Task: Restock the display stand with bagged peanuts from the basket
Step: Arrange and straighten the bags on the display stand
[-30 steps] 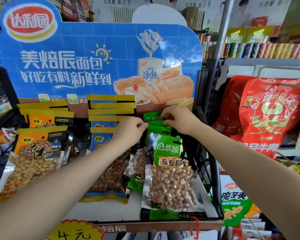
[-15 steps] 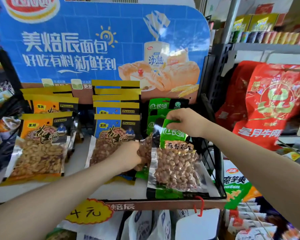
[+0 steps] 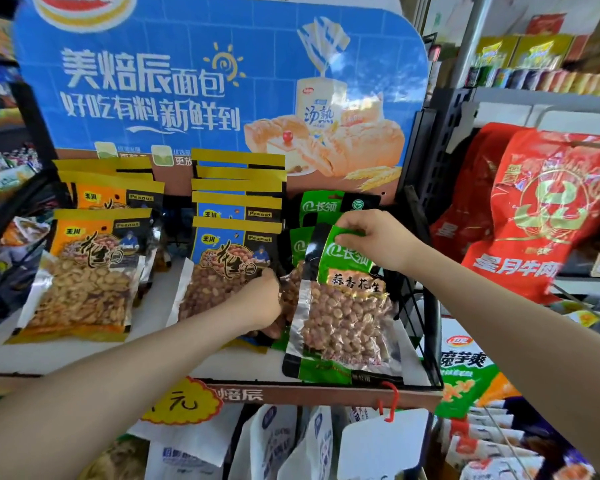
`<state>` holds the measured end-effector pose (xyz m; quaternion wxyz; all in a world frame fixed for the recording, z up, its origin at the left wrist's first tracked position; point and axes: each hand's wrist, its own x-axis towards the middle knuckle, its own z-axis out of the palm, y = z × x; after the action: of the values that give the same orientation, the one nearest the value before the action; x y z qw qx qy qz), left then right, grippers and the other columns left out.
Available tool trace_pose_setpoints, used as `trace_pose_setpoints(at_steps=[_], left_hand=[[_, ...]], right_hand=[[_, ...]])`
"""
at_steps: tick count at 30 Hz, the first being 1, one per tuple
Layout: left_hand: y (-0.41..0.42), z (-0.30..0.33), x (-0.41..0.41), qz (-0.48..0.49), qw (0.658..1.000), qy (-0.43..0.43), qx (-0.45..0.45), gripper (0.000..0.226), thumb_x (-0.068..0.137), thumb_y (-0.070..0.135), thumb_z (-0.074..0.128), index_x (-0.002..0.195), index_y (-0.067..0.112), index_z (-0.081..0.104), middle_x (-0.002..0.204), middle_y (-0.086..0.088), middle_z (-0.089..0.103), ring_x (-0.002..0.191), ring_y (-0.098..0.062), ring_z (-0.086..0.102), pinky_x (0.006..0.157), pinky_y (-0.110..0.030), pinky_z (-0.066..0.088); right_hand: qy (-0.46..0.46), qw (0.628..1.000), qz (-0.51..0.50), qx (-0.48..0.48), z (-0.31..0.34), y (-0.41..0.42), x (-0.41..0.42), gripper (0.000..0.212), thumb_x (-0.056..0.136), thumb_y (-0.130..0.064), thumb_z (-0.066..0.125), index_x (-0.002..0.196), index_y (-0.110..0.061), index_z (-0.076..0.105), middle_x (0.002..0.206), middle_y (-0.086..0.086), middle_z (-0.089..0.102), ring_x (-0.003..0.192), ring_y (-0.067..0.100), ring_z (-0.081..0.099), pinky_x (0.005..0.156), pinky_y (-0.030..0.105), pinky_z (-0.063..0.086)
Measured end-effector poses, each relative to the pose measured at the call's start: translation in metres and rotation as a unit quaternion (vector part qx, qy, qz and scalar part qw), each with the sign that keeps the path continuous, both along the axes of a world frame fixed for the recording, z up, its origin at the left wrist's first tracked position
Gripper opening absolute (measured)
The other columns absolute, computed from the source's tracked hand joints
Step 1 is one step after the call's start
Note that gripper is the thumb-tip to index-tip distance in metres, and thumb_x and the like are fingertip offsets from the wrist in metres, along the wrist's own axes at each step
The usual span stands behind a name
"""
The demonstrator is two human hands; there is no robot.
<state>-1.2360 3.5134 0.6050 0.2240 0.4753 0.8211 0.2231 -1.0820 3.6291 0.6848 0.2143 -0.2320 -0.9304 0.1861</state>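
Observation:
The display stand carries three rows of bagged peanuts under a blue bread sign. The right row is green bags; the front green peanut bag leans on the shelf. My right hand pinches that bag's top edge. My left hand is closed on the lower side of a bag behind it, between the green row and the blue peanut bags. Orange peanut bags fill the left row. No basket is in view.
A black wire side panel closes the stand's right edge. Red snack bags hang on the shelving to the right. A red hook with a white tag hangs below the shelf front, above white bags.
My left hand dropped from the top of the green bags to their lower left side. My right hand moved to the front green bag's top edge. The view shifted down slightly.

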Motion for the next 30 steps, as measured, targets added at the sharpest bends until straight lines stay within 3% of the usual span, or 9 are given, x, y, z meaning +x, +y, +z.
trace_pose_setpoints(at_steps=[3,6,8,10,13,15,21,25,30], left_hand=[[0.002,-0.003,0.005,-0.015,0.998,0.057,0.005,0.035,0.093,0.001,0.036,0.128,0.002,0.034,0.075,-0.009,0.052,0.06,-0.019,0.052,0.048,-0.032,0.045],[-0.005,0.003,0.005,0.007,0.994,-0.089,0.06,0.017,0.097,0.009,0.035,0.105,0.013,0.049,0.09,-0.01,0.06,0.07,-0.022,0.059,0.059,-0.032,0.053],[-0.015,0.01,0.007,0.03,0.977,-0.185,0.098,0.023,0.1,0.025,0.033,0.112,0.016,0.051,0.105,-0.01,0.063,0.081,-0.024,0.065,0.071,-0.032,0.057],[-0.028,0.015,0.014,0.007,0.983,-0.152,0.104,0.044,0.099,0.043,0.028,0.125,0.017,0.05,0.12,-0.005,0.056,0.106,-0.021,0.058,0.092,-0.027,0.045],[-0.038,0.009,0.027,-0.067,0.99,-0.037,0.116,0.033,0.093,0.046,0.041,0.075,0.02,0.05,0.074,0.001,0.052,0.058,-0.005,0.05,0.05,-0.009,0.033],[-0.035,0.003,0.027,-0.081,0.989,-0.002,0.12,0.037,0.092,0.031,0.053,0.061,0.018,0.037,0.058,0.001,0.04,0.045,-0.009,0.044,0.037,-0.011,0.032],[-0.035,-0.001,0.026,-0.039,0.991,-0.017,0.124,0.038,0.089,0.026,0.059,0.059,0.017,0.039,0.065,-0.013,0.062,0.045,-0.013,0.055,0.044,-0.025,0.045],[-0.035,0.001,0.029,-0.031,0.994,0.01,0.103,0.038,0.09,0.029,0.058,0.059,0.015,0.042,0.051,-0.001,0.053,0.033,-0.004,0.05,0.036,-0.016,0.039],[-0.044,0.013,0.018,-0.021,0.984,0.119,0.132,0.033,0.079,0.042,0.067,0.067,0.017,0.05,0.062,0.006,0.054,0.057,-0.01,0.05,0.053,-0.026,0.039]], right_hand=[[-0.022,0.999,0.025,0.024,0.0,-0.007,-0.014,0.015,0.092,-0.015,0.054,0.087,-0.004,0.063,0.079,0.006,0.06,0.073,0.016,0.051,0.067,0.027,0.039],[-0.003,0.995,0.002,0.101,-0.002,0.0,-0.021,0.027,0.095,-0.017,0.047,0.103,0.0,0.067,0.112,0.019,0.06,0.113,0.03,0.049,0.096,0.036,0.037],[-0.006,0.992,-0.025,0.12,-0.002,0.008,-0.017,0.028,0.096,-0.017,0.044,0.114,-0.005,0.062,0.118,0.019,0.06,0.115,0.035,0.049,0.098,0.043,0.041],[-0.049,0.985,-0.068,0.151,-0.002,0.015,-0.015,0.03,0.096,-0.017,0.044,0.12,-0.01,0.058,0.12,0.016,0.062,0.117,0.034,0.049,0.096,0.044,0.043],[-0.145,0.955,-0.14,0.22,0.001,0.016,-0.019,0.027,0.095,-0.026,0.046,0.116,-0.021,0.062,0.115,0.013,0.064,0.121,0.034,0.04,0.098,0.045,0.034],[-0.169,0.948,-0.155,0.221,0.005,0.018,-0.023,0.023,0.094,-0.028,0.05,0.111,-0.024,0.065,0.116,0.011,0.064,0.123,0.034,0.036,0.102,0.046,0.029],[-0.079,0.983,-0.108,0.125,0.017,0.031,-0.005,0.011,0.087,-0.018,0.061,0.088,-0.013,0.071,0.093,0.011,0.072,0.092,0.032,0.064,0.081,0.042,0.053],[-0.069,0.983,-0.123,0.116,0.016,0.03,-0.005,0.012,0.088,-0.013,0.059,0.09,-0.008,0.07,0.093,0.015,0.07,0.086,0.033,0.064,0.076,0.038,0.053],[-0.09,0.975,-0.158,0.126,0.017,0.015,-0.013,0.015,0.089,-0.018,0.057,0.1,-0.01,0.064,0.098,0.016,0.068,0.086,0.034,0.063,0.074,0.041,0.054]])
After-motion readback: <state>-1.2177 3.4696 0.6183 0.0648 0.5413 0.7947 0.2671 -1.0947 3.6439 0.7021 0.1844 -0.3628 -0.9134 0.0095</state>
